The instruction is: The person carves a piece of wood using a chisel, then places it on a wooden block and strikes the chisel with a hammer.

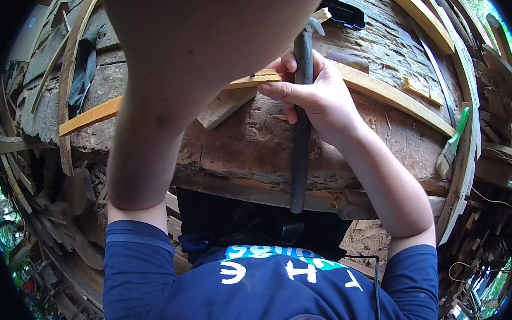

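Note:
My right hand (319, 94) is closed, with a hammer (301, 163) caught among its fingers. The dark handle points down toward my body and the metal head is at the top. Between the thumb and a finger of the same hand is the end of a thin wooden strip (265, 77). That strip seems to run left behind my left forearm (153, 102) and come out on the far side. The left forearm rises close to the camera and leaves the top of the view, so my left hand is out of sight. Below the strip lies a short wood block (226, 106).
A big weathered log surface (244, 155) serves as bench. On it lie a long batten (393, 96), a thick wooden piece (423, 18), a black plastic tray (344, 14) and a green-handled brush (454, 142). Stacked scrap wood (58, 231) surrounds the bench.

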The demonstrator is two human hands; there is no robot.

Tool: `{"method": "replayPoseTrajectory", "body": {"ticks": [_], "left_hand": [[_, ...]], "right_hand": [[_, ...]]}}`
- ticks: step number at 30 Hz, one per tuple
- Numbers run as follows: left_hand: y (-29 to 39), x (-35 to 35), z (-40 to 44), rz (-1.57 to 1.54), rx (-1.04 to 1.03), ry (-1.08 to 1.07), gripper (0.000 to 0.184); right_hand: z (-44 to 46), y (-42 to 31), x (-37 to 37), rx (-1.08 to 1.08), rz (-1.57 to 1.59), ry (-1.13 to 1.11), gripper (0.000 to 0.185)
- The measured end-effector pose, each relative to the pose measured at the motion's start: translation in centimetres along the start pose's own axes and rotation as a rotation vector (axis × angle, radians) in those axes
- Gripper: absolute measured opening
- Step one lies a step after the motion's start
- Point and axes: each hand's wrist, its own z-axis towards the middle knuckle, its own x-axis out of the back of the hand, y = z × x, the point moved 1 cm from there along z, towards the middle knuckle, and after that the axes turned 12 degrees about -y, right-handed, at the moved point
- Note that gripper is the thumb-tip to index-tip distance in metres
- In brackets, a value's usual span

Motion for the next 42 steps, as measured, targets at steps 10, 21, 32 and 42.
{"method": "replayPoseTrajectory", "body": {"ticks": [10, 21, 32, 42], "left_hand": [[-0.3, 0.5, -0.1, -0.004, -0.005, 0.028, 0.015], [-0.4, 1.1, -0.3, -0.015, -0.018, 0.058, 0.015], [-0.9, 1.9, -1.3, -0.058, -0.021, 0.095, 0.014], [-1.0, 1.4, -0.7, -0.048, -0.037, 0.134, 0.013]], "right_hand": [[0.1, 0.1, 0.0, 0.012, 0.016, -0.008, 0.039], [0.1, 0.3, 0.1, 0.004, 0.012, 0.001, 0.038], [0.0, 0.2, 0.1, 0.006, 0.025, -0.012, 0.039], [0.0, 0.2, 0.0, 0.014, 0.038, -0.002, 0.038]]}}
